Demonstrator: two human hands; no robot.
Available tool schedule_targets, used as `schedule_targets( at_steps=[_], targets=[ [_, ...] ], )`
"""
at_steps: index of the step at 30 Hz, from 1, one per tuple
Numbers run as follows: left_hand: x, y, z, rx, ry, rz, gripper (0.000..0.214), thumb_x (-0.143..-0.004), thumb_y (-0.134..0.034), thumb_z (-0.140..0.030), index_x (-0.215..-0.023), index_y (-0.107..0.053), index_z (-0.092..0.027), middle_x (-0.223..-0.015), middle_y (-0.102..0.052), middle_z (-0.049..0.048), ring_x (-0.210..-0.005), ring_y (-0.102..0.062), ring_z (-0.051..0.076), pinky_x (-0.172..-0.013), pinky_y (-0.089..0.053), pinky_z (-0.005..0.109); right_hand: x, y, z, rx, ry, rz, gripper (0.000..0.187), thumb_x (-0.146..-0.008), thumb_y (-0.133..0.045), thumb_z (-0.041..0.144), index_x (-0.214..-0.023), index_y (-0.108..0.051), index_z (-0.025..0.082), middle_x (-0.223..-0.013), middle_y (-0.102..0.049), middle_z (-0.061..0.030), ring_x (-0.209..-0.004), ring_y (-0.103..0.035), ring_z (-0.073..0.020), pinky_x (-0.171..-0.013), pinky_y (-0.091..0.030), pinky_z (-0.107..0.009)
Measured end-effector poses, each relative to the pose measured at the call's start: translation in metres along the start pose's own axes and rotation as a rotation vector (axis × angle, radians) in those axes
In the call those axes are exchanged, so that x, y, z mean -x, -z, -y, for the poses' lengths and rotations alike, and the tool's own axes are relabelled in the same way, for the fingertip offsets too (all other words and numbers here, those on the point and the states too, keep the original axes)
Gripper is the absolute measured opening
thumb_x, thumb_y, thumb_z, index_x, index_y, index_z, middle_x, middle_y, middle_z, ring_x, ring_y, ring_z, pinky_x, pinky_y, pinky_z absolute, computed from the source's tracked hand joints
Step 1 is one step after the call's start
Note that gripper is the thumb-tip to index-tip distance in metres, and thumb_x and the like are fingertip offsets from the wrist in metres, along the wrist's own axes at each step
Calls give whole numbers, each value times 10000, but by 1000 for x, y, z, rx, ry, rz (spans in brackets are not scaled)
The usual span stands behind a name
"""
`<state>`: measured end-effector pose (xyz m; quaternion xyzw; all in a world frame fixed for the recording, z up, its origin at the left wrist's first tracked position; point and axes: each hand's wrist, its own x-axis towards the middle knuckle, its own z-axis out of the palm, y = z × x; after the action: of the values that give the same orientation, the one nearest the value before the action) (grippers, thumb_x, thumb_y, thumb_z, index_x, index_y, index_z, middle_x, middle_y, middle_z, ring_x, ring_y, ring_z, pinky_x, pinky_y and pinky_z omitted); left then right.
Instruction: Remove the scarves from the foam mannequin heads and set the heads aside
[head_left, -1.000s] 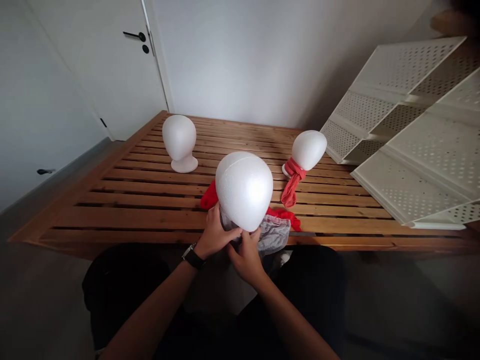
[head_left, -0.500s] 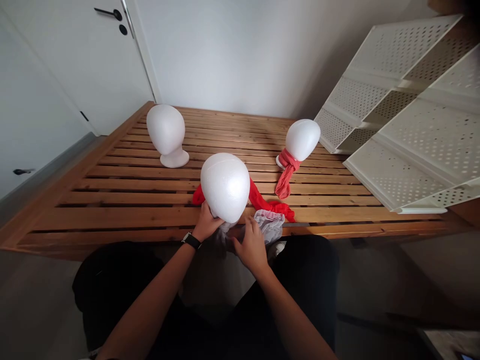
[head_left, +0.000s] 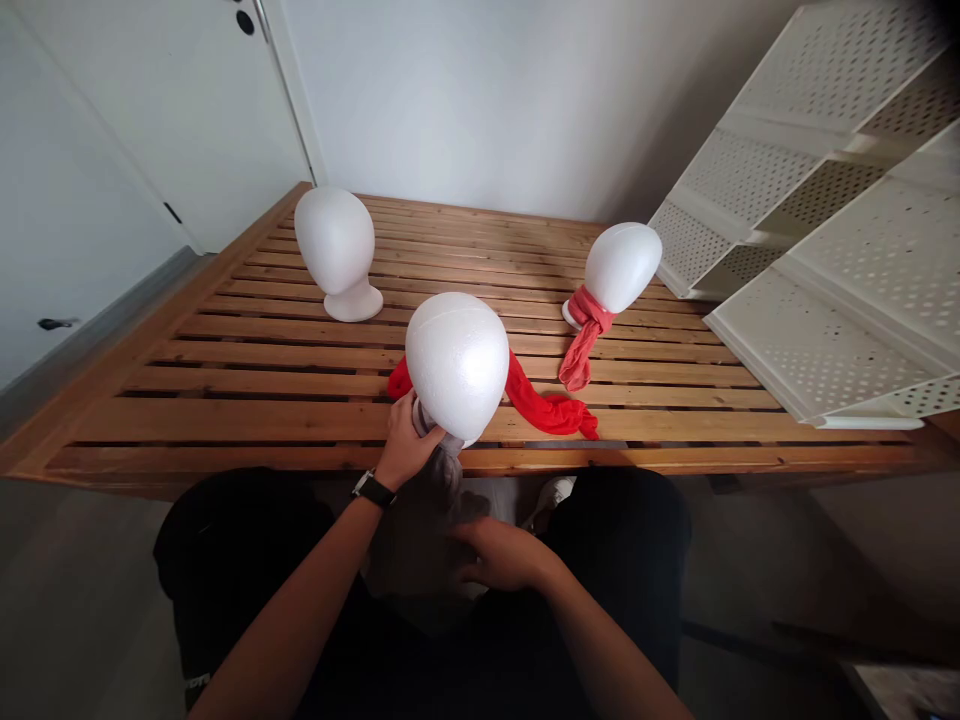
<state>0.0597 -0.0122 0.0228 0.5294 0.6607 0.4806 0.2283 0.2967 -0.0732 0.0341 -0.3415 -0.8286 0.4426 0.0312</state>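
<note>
A white foam head (head_left: 457, 362) stands at the near edge of the slatted wooden table (head_left: 225, 400). My left hand (head_left: 405, 448) is closed round its neck, where a grey cloth (head_left: 444, 468) is wrapped and hangs down. My right hand (head_left: 499, 552) is low in front of my lap, fingers curled on the lower end of the grey cloth. A red scarf (head_left: 544, 405) lies on the table behind the head.
Two more foam heads stand farther back: a bare one (head_left: 335, 245) on the left, and one (head_left: 621, 268) on the right with a red scarf (head_left: 585, 340) tied at its neck. White perforated shelving (head_left: 825, 250) leans on the table's right side. A white door (head_left: 150, 110) is at far left.
My right hand has dropped from the table edge down toward my lap, drawing the grey cloth off the table. My left hand stays at the head's neck.
</note>
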Motion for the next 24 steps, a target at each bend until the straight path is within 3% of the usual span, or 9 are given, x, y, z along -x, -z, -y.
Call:
schedule_targets(
  at_steps=[1, 3, 5, 7, 12, 15, 20, 24],
  targets=[
    [6, 3, -3, -23, 7, -36, 651, -818, -795, -445, -1369, -551, -199, -1426, -551, 168, -1439, -486, 363, -1226, -389, 559, -2, 4, -2, -45, 2, -17, 366, -841, -793, 322, -1207, -789, 313, -1010, -807, -25, -883, -757, -268, -745, -538, -345],
    [18, 5, -8, -39, 38, -79, 502, -889, -725, -485, -1270, -573, -195, -1297, -607, 146, -1276, -595, 317, -1141, -467, 524, -15, 14, -6, -179, -57, -190, 316, -952, -684, 408, -1212, -778, 254, -1024, -806, -48, -907, -753, -250, -802, -554, -350],
    [27, 5, -13, -17, 115, -45, 404, -922, -685, -499, -1169, -580, -197, -1124, -664, 110, -1054, -668, 271, -994, -539, 469, -35, 24, -10, -340, -134, -420, 364, -990, -627, 487, -1163, -765, 198, -1032, -800, -77, -923, -741, -247, -832, -556, -359],
    [30, 3, -18, -7, 200, 27, 366, -913, -696, -504, -1087, -596, -198, -1019, -697, 94, -932, -685, 260, -885, -552, 436, -56, 31, -13, -464, -192, -551, 433, -943, -676, 572, -1097, -758, 176, -993, -793, -86, -884, -725, -246, -794, -545, -346],
    [27, 4, -26, -4, 288, 105, 342, -909, -689, -524, -993, -639, -196, -988, -747, 112, -912, -708, 284, -843, -534, 430, -89, 31, -13, -646, -262, -529, 489, -873, -684, 663, -783, -690, 182, -682, -693, -49, -567, -590, -186, -548, -418, -289],
    [29, 6, -28, 45, 304, 166, 345, -909, -683, -524, -1003, -648, -194, -1000, -761, 113, -943, -717, 288, -867, -532, 426, -95, 22, -6, -720, -269, -500, 507, -848, -701, 678, -705, -640, 195, -597, -630, -20, -482, -510, -146, -496, -353, -272],
    [34, 7, -21, 65, 418, 57, 515, -856, -729, -548, -1148, -580, -151, -1105, -751, 162, -1011, -711, 292, -873, -521, 391, -96, 14, 6, -861, -313, -475, 479, -742, -823, 628, -719, -642, 185, -628, -635, -14, -504, -508, -118, -481, -315, -250],
    [28, 13, -13, 23, 480, 155, 525, -860, -678, -644, -994, -656, -137, -1049, -762, 170, -989, -701, 312, -805, -472, 356, -98, 15, 11, -1004, -395, -425, 464, -743, -808, 613, -838, -643, 190, -723, -691, -30, -496, -504, -104, -444, -245, -234]
  ],
)
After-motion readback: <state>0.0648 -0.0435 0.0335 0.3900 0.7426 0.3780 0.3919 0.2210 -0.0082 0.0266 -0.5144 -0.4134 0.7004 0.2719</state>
